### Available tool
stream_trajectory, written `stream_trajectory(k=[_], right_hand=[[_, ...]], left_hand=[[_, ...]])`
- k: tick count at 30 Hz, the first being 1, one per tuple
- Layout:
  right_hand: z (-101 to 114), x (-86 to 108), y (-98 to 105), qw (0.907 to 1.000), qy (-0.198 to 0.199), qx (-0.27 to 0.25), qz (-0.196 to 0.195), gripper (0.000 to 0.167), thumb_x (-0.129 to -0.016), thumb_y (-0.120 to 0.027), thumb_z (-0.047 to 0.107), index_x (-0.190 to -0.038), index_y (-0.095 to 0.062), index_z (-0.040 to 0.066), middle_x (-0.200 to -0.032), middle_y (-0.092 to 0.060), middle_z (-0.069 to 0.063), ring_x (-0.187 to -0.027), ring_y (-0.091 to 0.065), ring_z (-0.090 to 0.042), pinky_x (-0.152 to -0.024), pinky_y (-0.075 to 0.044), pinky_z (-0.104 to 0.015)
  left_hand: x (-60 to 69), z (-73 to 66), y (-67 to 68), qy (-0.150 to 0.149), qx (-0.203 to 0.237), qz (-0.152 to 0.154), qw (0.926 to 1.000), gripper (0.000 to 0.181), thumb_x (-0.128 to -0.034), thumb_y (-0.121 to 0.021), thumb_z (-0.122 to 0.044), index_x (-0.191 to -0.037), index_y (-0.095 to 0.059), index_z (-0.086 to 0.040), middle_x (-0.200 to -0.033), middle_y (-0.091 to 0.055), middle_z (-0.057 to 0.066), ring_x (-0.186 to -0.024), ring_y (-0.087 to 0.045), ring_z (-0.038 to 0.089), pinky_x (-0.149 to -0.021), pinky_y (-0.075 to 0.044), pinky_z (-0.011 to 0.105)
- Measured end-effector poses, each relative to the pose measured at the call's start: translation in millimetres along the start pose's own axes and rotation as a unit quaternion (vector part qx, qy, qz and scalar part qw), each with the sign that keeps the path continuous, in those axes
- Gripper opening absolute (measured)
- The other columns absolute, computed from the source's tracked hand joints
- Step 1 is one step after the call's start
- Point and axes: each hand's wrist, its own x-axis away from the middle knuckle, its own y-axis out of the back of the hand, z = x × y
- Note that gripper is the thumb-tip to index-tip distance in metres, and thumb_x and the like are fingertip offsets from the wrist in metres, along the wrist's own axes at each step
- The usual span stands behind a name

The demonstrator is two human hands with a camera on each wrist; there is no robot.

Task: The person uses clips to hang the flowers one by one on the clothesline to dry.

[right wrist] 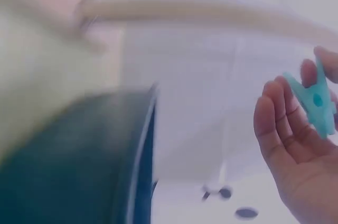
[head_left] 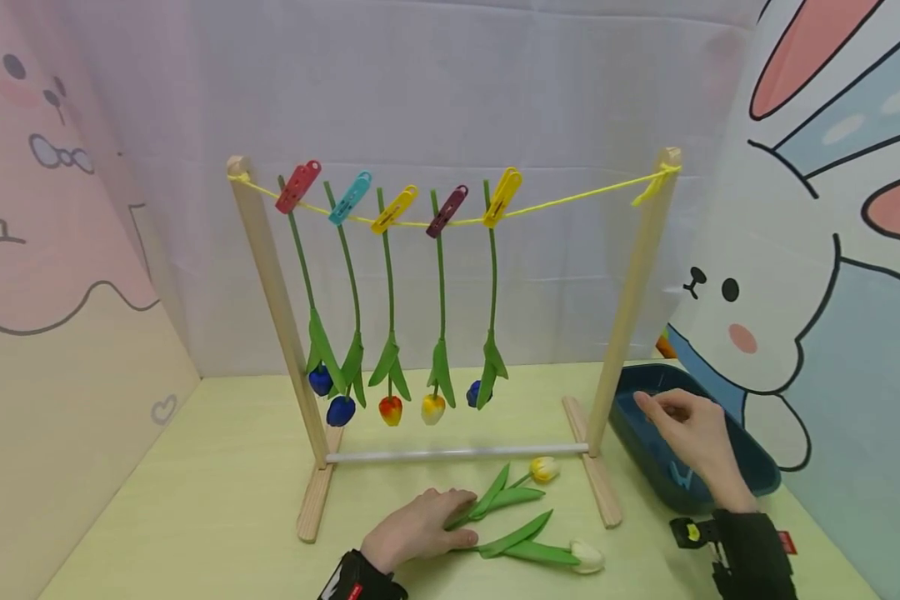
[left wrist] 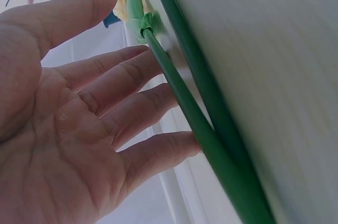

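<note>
Above the dark teal basin (head_left: pixel 645 467), my right hand (head_left: pixel 693 437) pinches a turquoise clothespin (right wrist: pixel 318 100), which the hand hides in the head view. My left hand (head_left: pixel 423 529) lies low over the table, its fingers extended and touching the stems of two artificial tulips. One is a yellow-and-white tulip (head_left: pixel 544 469); nearer is a white tulip (head_left: pixel 587 557). In the left wrist view the green stems (left wrist: pixel 185 94) run past my loosely spread fingertips. Several tulips hang head down from a yellow string (head_left: pixel 570 200), each held by a clothespin, such as the red clothespin (head_left: pixel 297 187).
A wooden frame with a left post (head_left: pixel 270 292) and a right post (head_left: pixel 637 292) carries the string. A white bar (head_left: pixel 457 454) joins its feet. Inside the basin lies a light blue clothespin (head_left: pixel 678 475). A rabbit-printed panel (head_left: pixel 855 333) stands at the right.
</note>
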Motion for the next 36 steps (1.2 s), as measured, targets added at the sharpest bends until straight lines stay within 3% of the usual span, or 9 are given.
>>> stream_trajectory(k=[3, 6, 10, 16, 19, 21, 27, 31, 36], right_hand=[[10, 0.8, -13, 0.9962, 0.036, -0.079, -0.005, 0.017, -0.098, -0.068, 0.02, -0.101, -0.072, 0.003, -0.084, -0.069, 0.01, -0.071, -0.059, 0.005, -0.066, -0.049, -0.017], [23, 0.3, -21, 0.9839, 0.063, -0.167, -0.011, 0.018, -0.098, -0.064, 0.005, -0.113, -0.067, -0.004, -0.09, -0.066, 0.02, -0.075, -0.064, 0.005, -0.071, -0.051, -0.013], [40, -0.1, -26, 0.9753, 0.049, -0.214, -0.022, 0.023, -0.1, -0.057, -0.001, -0.121, -0.058, -0.012, -0.098, -0.059, 0.022, -0.074, -0.06, 0.006, -0.07, -0.048, -0.011], [45, -1.1, -29, 0.9703, 0.005, -0.241, -0.025, 0.023, -0.107, -0.046, 0.007, -0.128, -0.054, 0.005, -0.104, -0.051, 0.018, -0.085, -0.057, 0.013, -0.074, -0.045, -0.005], [43, -0.6, -27, 0.9522, -0.009, -0.305, -0.018, 0.021, -0.109, -0.042, 0.017, -0.124, -0.056, 0.015, -0.097, -0.055, 0.013, -0.07, -0.048, -0.001, -0.066, -0.036, -0.015], [41, 0.0, -25, 0.9327, -0.016, -0.36, -0.013, 0.023, -0.11, -0.04, 0.024, -0.121, -0.058, 0.017, -0.091, -0.057, 0.007, -0.067, -0.04, -0.013, -0.067, -0.031, -0.026], [40, -0.4, -20, 0.8885, -0.029, -0.458, 0.002, 0.028, -0.11, -0.038, 0.03, -0.119, -0.059, 0.013, -0.088, -0.06, 0.004, -0.07, -0.04, -0.015, -0.069, -0.031, -0.028], [40, -2.2, -19, 0.8736, -0.037, -0.485, 0.002, 0.028, -0.109, -0.04, 0.028, -0.117, -0.06, 0.01, -0.086, -0.062, 0.003, -0.07, -0.042, -0.015, -0.07, -0.033, -0.027], [38, -4.0, -16, 0.866, -0.055, -0.497, -0.001, 0.031, -0.109, -0.042, 0.027, -0.114, -0.063, 0.004, -0.086, -0.064, 0.003, -0.071, -0.048, -0.012, -0.072, -0.042, -0.022]], left_hand=[[0.8, 1.0, -1.4, 0.0, -0.001, 0.0, 1.0, 0.053, -0.0946, -0.069, -0.04, -0.139, -0.059, -0.013, -0.131, -0.067, 0.001, -0.119, -0.061, 0.024, -0.098, -0.052, 0.042], [1.7, 1.6, -2.4, -0.001, -0.002, -0.001, 1.0, 0.052, -0.0948, -0.069, -0.04, -0.138, -0.059, -0.013, -0.131, -0.067, 0.001, -0.118, -0.061, 0.024, -0.098, -0.052, 0.042], [3.0, 1.9, -2.1, -0.007, 0.0, -0.004, 1.0, 0.048, -0.0951, -0.068, -0.039, -0.135, -0.062, -0.014, -0.128, -0.068, -0.001, -0.115, -0.061, 0.022, -0.096, -0.052, 0.041], [3.9, 3.5, -0.3, -0.017, -0.003, -0.01, 0.9998, 0.037, -0.095, -0.07, -0.03, -0.129, -0.065, -0.015, -0.122, -0.07, -0.001, -0.111, -0.062, 0.021, -0.091, -0.052, 0.038], [2.8, 3.3, -2.3, -0.026, -0.029, -0.012, 0.9992, 0.032, -0.0944, -0.071, -0.025, -0.125, -0.066, -0.016, -0.116, -0.071, -0.001, -0.104, -0.064, 0.018, -0.086, -0.053, 0.034], [1.0, 2.4, -5.0, -0.032, -0.053, -0.016, 0.998, 0.028, -0.0938, -0.072, -0.022, -0.12, -0.066, -0.016, -0.109, -0.071, -0.002, -0.097, -0.064, 0.016, -0.08, -0.053, 0.03], [-2.8, -0.4, -10.6, -0.035, -0.085, -0.032, 0.9952, 0.013, -0.0916, -0.074, -0.018, -0.101, -0.066, -0.017, -0.086, -0.064, -0.007, -0.075, -0.055, 0.006, -0.067, -0.046, 0.023], [-3.1, -1.6, -8.7, -0.052, -0.097, -0.038, 0.9932, 0.012, -0.091, -0.075, -0.017, -0.093, -0.063, -0.017, -0.078, -0.061, -0.009, -0.067, -0.049, 0.002, -0.063, -0.042, 0.02], [-2.9, -1.2, -5.7, -0.063, -0.098, -0.04, 0.9924, 0.011, -0.0914, -0.074, -0.016, -0.092, -0.063, -0.018, -0.077, -0.061, -0.009, -0.065, -0.047, 0.001, -0.062, -0.041, 0.019]])
